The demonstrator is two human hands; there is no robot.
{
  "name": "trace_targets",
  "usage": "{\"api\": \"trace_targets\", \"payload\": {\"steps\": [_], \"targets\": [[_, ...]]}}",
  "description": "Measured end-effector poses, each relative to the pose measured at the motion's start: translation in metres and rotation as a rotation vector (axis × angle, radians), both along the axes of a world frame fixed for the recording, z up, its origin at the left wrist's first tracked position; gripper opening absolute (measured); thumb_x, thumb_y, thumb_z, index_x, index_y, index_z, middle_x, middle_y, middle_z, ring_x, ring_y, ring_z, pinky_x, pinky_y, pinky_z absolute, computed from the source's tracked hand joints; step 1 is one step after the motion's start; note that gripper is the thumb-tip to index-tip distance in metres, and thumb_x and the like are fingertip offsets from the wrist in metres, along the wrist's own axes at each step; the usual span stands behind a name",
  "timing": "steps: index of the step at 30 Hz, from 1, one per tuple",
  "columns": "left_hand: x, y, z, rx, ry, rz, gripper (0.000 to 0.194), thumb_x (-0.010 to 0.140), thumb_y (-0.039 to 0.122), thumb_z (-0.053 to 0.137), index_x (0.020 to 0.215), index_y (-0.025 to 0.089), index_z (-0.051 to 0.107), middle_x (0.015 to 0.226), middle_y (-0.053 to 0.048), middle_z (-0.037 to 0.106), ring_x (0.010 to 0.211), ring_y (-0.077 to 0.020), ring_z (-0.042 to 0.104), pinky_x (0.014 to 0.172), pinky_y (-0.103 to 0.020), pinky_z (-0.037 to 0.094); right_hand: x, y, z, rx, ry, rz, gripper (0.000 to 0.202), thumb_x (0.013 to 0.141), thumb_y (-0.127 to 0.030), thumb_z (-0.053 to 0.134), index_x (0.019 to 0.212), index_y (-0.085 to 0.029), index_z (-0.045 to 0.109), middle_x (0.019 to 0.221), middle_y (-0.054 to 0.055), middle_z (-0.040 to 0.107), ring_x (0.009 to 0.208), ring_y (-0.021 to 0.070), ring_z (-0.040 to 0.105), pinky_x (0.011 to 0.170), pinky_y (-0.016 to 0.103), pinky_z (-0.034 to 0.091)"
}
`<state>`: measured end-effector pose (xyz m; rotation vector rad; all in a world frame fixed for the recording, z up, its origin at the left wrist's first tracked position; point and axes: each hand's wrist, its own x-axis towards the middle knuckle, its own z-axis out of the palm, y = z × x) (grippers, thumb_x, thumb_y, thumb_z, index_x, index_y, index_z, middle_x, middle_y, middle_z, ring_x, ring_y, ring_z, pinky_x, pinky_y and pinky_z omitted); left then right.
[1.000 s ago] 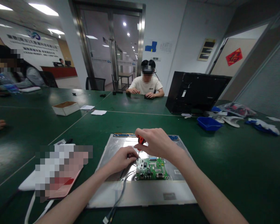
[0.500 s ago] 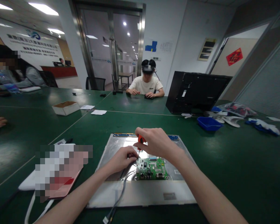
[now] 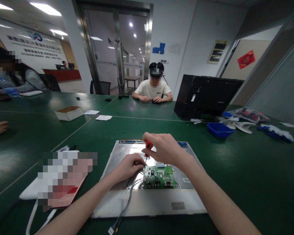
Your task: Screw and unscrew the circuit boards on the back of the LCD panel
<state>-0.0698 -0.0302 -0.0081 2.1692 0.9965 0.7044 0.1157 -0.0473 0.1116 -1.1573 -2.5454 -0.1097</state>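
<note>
- Partly hidden, the red-and-black screwdriver point(image 3: 148, 144) is pinched in the arched right hand point(image 3: 165, 148).
- Curled left hand point(image 3: 130, 165) by the green rectangular circuit board point(image 3: 159, 177): cannot tell its grip.

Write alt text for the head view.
Right hand holds a red screwdriver, tip near the far left corner of a green board on a metal panel; left hand is close beside it. A co-worker sits across the table.

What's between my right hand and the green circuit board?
A screwdriver: in the head view, its shaft runs down from your right hand toward the circuit board, near its far left corner. I can't tell whether it touches.
</note>
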Motion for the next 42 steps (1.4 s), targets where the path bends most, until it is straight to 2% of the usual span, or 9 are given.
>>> {"api": "trace_targets", "payload": {"steps": [5,11,19,24,27,31,34,39,42], "targets": [[0.000,0.000,-0.001,-0.032,0.008,0.013,0.013,0.077,0.013,0.059,0.083,0.017,0.070,0.083,-0.003,0.067,0.079,-0.0169,0.060,0.071,-0.026,0.045,0.001,-0.002,0.003,-0.012,-0.033,0.001,0.021,0.086,-0.042,0.054,0.089,-0.021,0.053,0.076,0.000,0.065,0.062,0.0119,0.052,0.052,0.027,0.020],[-0.001,0.000,-0.002,-0.016,-0.010,0.005,0.013,0.077,0.013,0.059,0.084,0.018,0.069,0.086,-0.002,0.067,0.080,-0.0165,0.060,0.073,-0.026,0.045,0.006,-0.008,0.010,-0.115,0.009,0.071,0.021,0.079,-0.018,0.052,0.100,-0.019,0.051,0.089,0.002,0.065,0.069,0.0114,0.054,0.054,0.026,0.026],[0.001,-0.001,0.000,-0.058,-0.003,0.003,0.013,0.078,0.012,0.058,0.081,0.017,0.069,0.082,-0.002,0.067,0.078,-0.0162,0.060,0.071,-0.025,0.044,-0.001,-0.005,0.004,-0.001,-0.055,-0.003,0.020,0.086,-0.041,0.055,0.090,-0.021,0.053,0.077,0.000,0.066,0.063,0.0129,0.054,0.052,0.026,0.020],[0.000,-0.001,-0.001,-0.030,-0.018,-0.006,0.012,0.078,0.013,0.058,0.083,0.017,0.069,0.084,-0.002,0.067,0.079,-0.0161,0.059,0.072,-0.025,0.044,0.004,-0.008,0.009,-0.084,0.006,0.076,0.019,0.080,-0.025,0.056,0.098,-0.019,0.051,0.089,0.003,0.066,0.070,0.0127,0.055,0.054,0.026,0.025],[0.000,-0.002,0.001,-0.028,-0.003,0.002,0.011,0.078,0.013,0.058,0.082,0.017,0.068,0.084,-0.002,0.066,0.079,-0.0161,0.059,0.071,-0.026,0.044,0.004,-0.007,0.009,-0.088,0.000,0.058,0.022,0.080,-0.021,0.053,0.101,-0.019,0.051,0.090,0.003,0.066,0.070,0.0126,0.055,0.054,0.026,0.024],[0.001,-0.003,0.003,-0.043,0.009,0.007,0.011,0.079,0.013,0.058,0.081,0.017,0.068,0.083,-0.002,0.067,0.079,-0.0164,0.059,0.071,-0.026,0.045,0.000,-0.004,0.005,-0.011,-0.050,-0.007,0.015,0.086,-0.034,0.053,0.094,-0.022,0.052,0.079,0.000,0.065,0.063,0.0126,0.052,0.051,0.027,0.020],[0.001,-0.002,0.002,-0.051,0.007,0.009,0.011,0.080,0.015,0.058,0.082,0.018,0.069,0.084,-0.002,0.067,0.080,-0.0167,0.060,0.073,-0.026,0.045,0.000,-0.004,0.006,0.001,-0.069,-0.016,0.021,0.086,-0.042,0.053,0.088,-0.021,0.053,0.073,0.000,0.064,0.060,0.0125,0.051,0.050,0.027,0.019],[0.000,-0.002,-0.001,-0.035,-0.011,0.006,0.011,0.080,0.015,0.059,0.084,0.018,0.069,0.085,-0.002,0.067,0.079,-0.0163,0.059,0.073,-0.026,0.045,0.005,-0.008,0.012,-0.102,0.014,0.089,0.019,0.080,-0.023,0.056,0.097,-0.018,0.052,0.089,0.002,0.064,0.068,0.0109,0.052,0.054,0.026,0.025],[0.000,-0.002,0.000,-0.027,-0.016,0.003,0.011,0.079,0.013,0.059,0.083,0.018,0.068,0.085,-0.002,0.067,0.080,-0.0159,0.059,0.073,-0.026,0.045,0.005,-0.007,0.011,-0.101,0.013,0.067,0.018,0.080,-0.020,0.054,0.098,-0.019,0.052,0.087,0.001,0.065,0.067,0.0108,0.052,0.053,0.026,0.025]]}}
